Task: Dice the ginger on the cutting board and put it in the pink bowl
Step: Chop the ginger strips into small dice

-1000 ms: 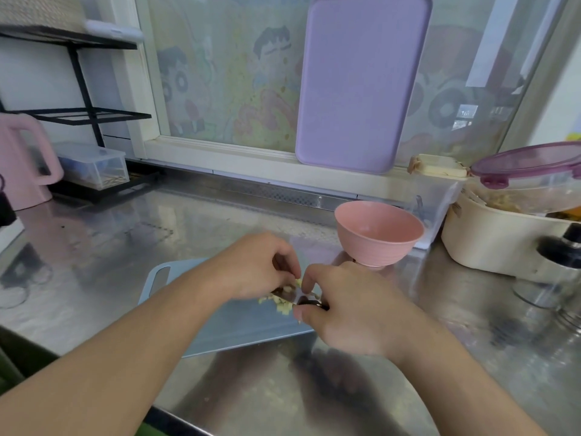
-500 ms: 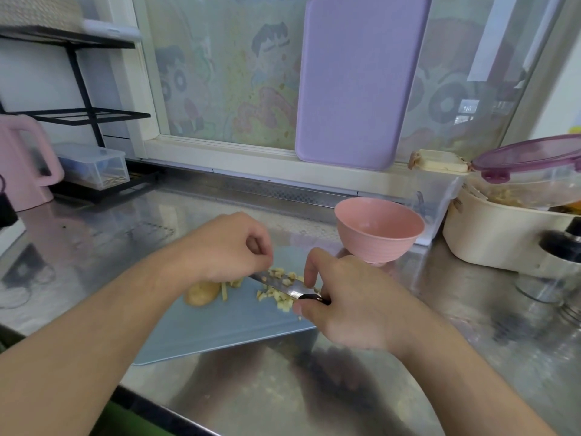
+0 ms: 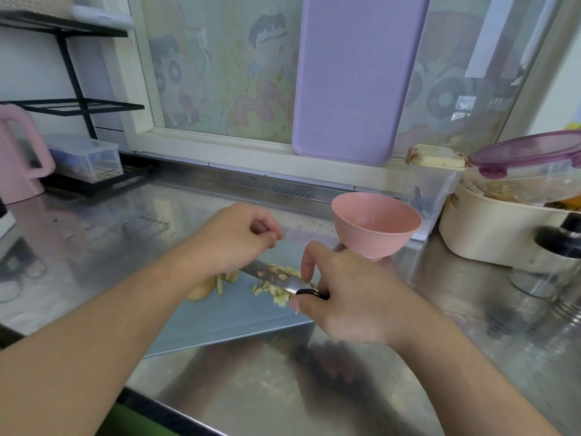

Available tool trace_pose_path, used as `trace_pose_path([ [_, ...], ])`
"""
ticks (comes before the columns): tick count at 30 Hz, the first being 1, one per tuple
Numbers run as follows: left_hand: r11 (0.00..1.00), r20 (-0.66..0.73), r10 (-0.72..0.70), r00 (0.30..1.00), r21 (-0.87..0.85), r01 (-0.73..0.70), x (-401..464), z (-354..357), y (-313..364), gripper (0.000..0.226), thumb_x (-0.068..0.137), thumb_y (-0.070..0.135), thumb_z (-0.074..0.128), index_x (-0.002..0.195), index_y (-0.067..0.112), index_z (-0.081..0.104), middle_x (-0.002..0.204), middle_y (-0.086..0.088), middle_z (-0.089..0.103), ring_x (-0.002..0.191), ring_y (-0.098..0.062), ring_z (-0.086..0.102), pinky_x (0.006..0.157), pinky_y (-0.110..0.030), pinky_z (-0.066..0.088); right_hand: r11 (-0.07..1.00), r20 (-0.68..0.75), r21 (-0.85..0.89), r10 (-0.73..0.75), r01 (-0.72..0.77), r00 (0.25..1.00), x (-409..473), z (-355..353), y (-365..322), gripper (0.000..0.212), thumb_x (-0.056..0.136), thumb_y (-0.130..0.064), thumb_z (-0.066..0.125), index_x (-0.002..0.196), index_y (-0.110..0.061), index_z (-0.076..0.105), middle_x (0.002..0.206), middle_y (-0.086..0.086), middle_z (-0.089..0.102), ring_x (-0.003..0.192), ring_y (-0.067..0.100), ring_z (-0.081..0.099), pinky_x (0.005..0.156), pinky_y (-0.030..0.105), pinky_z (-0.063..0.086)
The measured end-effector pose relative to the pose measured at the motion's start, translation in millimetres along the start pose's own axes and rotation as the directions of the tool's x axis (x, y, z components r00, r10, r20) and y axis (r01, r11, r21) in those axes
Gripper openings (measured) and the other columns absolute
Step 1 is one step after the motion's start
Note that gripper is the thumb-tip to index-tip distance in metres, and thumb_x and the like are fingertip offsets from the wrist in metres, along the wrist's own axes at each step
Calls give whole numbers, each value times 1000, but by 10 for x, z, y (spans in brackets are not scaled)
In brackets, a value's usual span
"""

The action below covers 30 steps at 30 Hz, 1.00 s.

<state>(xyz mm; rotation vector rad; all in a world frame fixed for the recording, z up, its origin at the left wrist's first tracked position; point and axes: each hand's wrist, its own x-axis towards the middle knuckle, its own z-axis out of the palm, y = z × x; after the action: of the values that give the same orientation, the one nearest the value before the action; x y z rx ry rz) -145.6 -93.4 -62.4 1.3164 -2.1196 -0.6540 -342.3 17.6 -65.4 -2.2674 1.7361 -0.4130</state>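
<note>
Head view shows the right hand [image 3: 352, 297] with fingers and thumb curled round the black handle of a kitchen knife [image 3: 276, 278], forefinger arched over the top near where blade meets handle. The blade lies low across the blue cutting board [image 3: 220, 322], its long axis running from the right hand up and leftward, tip reaching under the left hand [image 3: 232, 240]. That hand is loosely curled above the board; whether it grips anything I cannot tell. Diced ginger [image 3: 276, 291] sits in a small heap right by the blade, some bits riding on the flat steel, touching the right hand's fingertips. Left of the heap lie a few uncut ginger strips [image 3: 220, 283] and a whole ginger chunk [image 3: 201, 289], half hidden beneath the left wrist. The pink bowl [image 3: 375, 228] stands just beyond the board's far right corner, nearer the right hand, seemingly still empty. So any scoop would travel rightward and away.
</note>
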Motion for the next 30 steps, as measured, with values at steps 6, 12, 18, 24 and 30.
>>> trace_pose_path([
  [6, 980, 345, -44, 937, 197, -27, -136, -402, 77, 7, 84, 41, 84, 85, 36, 81, 82, 14, 78, 82, -8, 74, 88, -38, 59, 1000, -6, -16, -7, 7, 1000, 1, 4, 6, 31, 93, -52, 67, 105, -31, 47, 68, -9, 60, 80, 17, 61, 63, 40, 49],
  [12, 966, 331, -48, 942, 256, -41, -72, -165, 62, 6, 87, 33, 84, 81, 32, 81, 75, 17, 77, 74, -3, 72, 82, -35, 60, 999, 12, -36, -6, 6, 1000, -5, 13, 24, 30, 92, -52, 67, 101, -33, 46, 65, -9, 56, 81, 18, 60, 67, 42, 51],
  [18, 979, 242, -22, 970, 202, -28, 25, -39, 75, 11, 96, 30, 72, 87, 29, 78, 79, 12, 77, 72, -6, 71, 68, -24, 52, 1000, 4, -31, -2, 3, 1000, -7, -12, 37, 29, 93, -51, 67, 102, -33, 47, 70, -10, 58, 89, 17, 59, 68, 40, 51],
  [24, 995, 469, 5, 883, 87, -52, -58, -358, 32, 8, 86, 36, 86, 92, 34, 81, 90, 8, 80, 91, -18, 74, 94, -43, 56, 999, -3, -36, -22, 22, 1000, 11, 11, 48, 28, 92, -51, 65, 100, -33, 46, 66, -10, 57, 86, 19, 60, 61, 39, 45],
  [30, 991, 371, -13, 929, 126, -36, -29, -143, -18, 6, 86, 25, 86, 82, 26, 81, 78, 9, 79, 78, -10, 75, 82, -34, 58, 998, -1, -46, -33, 33, 999, 13, 33, 57, 28, 92, -51, 66, 101, -34, 46, 62, -10, 53, 79, 18, 59, 63, 39, 47],
])
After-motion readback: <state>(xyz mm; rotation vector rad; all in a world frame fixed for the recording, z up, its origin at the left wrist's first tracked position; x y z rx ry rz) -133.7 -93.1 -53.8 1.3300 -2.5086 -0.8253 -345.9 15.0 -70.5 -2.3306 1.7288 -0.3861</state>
